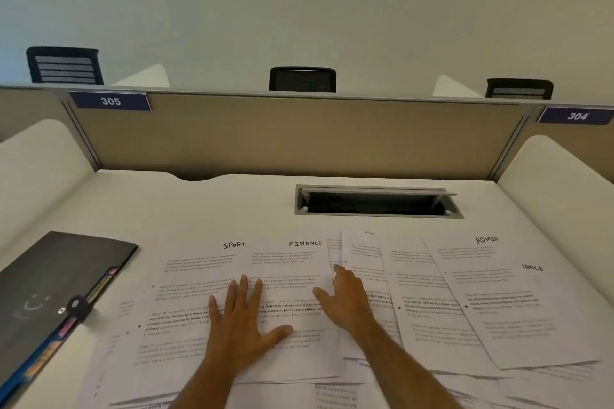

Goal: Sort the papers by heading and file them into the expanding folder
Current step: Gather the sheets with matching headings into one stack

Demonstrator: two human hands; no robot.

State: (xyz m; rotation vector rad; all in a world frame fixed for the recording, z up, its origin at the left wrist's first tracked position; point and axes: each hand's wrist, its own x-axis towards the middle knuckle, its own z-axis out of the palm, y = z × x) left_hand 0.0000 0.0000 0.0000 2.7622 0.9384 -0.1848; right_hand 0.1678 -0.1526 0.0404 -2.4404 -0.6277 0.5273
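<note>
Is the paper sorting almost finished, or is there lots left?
Lots left. Done: the white printed sheets are only spread over the white desk, headings showing. In hand: the left hand lies flat on the FINANCE sheet and the right hand touches its edge. Left: nothing visibly filed; the black expanding folder lies closed.

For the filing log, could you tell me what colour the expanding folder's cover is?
Black, seen in the head view: expanding folder.

Matt black folder (50,292), white paper sheets (292,319)
</note>
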